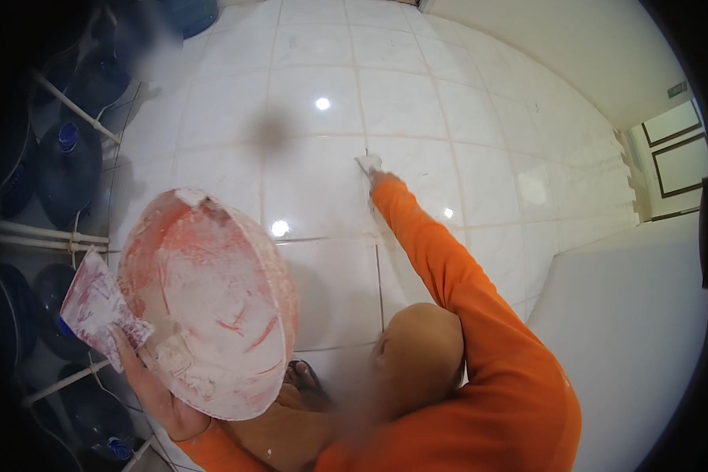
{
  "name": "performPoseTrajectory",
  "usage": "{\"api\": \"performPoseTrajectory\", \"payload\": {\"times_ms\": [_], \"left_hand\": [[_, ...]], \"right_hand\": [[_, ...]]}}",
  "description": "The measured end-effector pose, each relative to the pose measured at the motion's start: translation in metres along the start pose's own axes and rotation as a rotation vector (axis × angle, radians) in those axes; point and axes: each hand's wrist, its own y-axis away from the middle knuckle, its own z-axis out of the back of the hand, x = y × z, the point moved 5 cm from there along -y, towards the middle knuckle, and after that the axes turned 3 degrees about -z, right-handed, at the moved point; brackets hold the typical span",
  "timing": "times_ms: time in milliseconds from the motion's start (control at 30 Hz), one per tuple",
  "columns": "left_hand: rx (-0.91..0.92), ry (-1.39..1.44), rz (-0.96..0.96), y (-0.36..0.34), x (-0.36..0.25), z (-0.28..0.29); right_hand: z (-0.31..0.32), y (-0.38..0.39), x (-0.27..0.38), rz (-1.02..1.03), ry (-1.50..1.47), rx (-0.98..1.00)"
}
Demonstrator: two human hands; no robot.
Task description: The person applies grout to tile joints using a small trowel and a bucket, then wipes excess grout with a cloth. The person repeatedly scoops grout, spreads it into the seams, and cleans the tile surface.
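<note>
My left hand (145,381) is closed on a flat pink spreader (94,307) smeared with white paste, beside the rim of a round reddish basin (232,291). The basin is tilted, its inside coated with white paste and a thicker lump (177,354) low on the left; the hand and forearm lie against its outer side. Far ahead, my right arm reaches out over the tiled wall-like surface of white tiles (315,185). My right hand (380,181), small in view, grips a whitish putty knife (367,163) whose blade lies at a joint between tiles. Its fingers are partly hidden.
On the left, several blue water jugs (69,169) sit in a rack of white bars (47,232). A pale smooth panel (629,315) stands at right, with a panelled door (676,149) beyond. My bent knee (425,346) is between my arms. Some joints are dark, others pale.
</note>
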Motion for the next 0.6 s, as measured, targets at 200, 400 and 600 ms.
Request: {"api": "performPoseTrajectory", "payload": {"times_ms": [200, 400, 600], "left_hand": [[-0.021, -0.032, -0.006, -0.002, 0.007, 0.016], [-0.011, 0.091, 0.111, -0.022, 0.002, -0.006], [-0.086, 0.253, 0.326, -0.019, 0.007, -0.003]], "right_hand": [[-0.024, 0.064, -0.029, 0.171, 0.238, 0.213], [0.025, -0.035, -0.005, 0.028, 0.007, -0.017], [-0.029, 0.048, -0.034, 0.044, 0.123, 0.166]]}}
